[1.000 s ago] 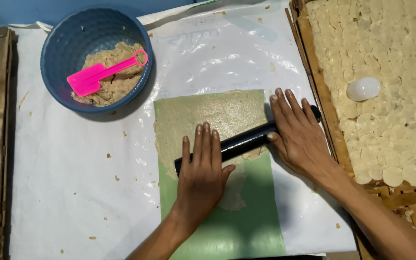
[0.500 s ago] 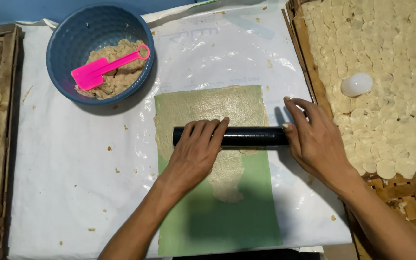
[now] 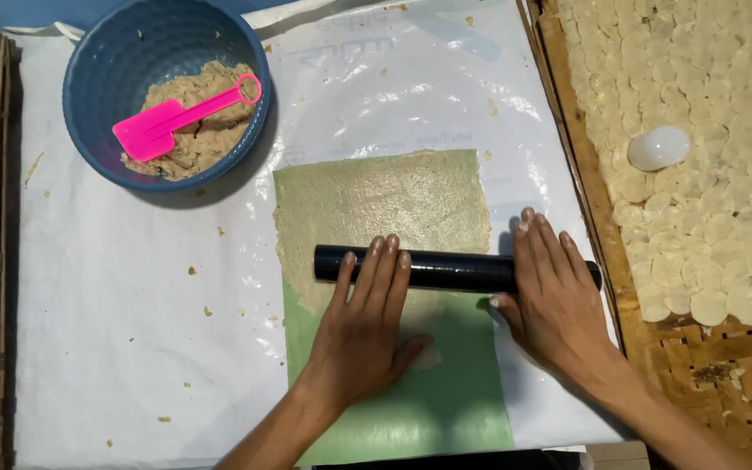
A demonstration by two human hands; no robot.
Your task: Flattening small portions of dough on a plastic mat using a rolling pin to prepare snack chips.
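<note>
With my left hand (image 3: pixel 363 335) and right hand (image 3: pixel 554 300) flat, fingers open, on the black roller (image 3: pixel 446 270), uneven pressure could tear the dough sheet (image 3: pixel 385 209) under it.

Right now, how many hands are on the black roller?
2. The left hand lies over the black roller near its middle, and the right hand covers its right end. No other hands show.
</note>
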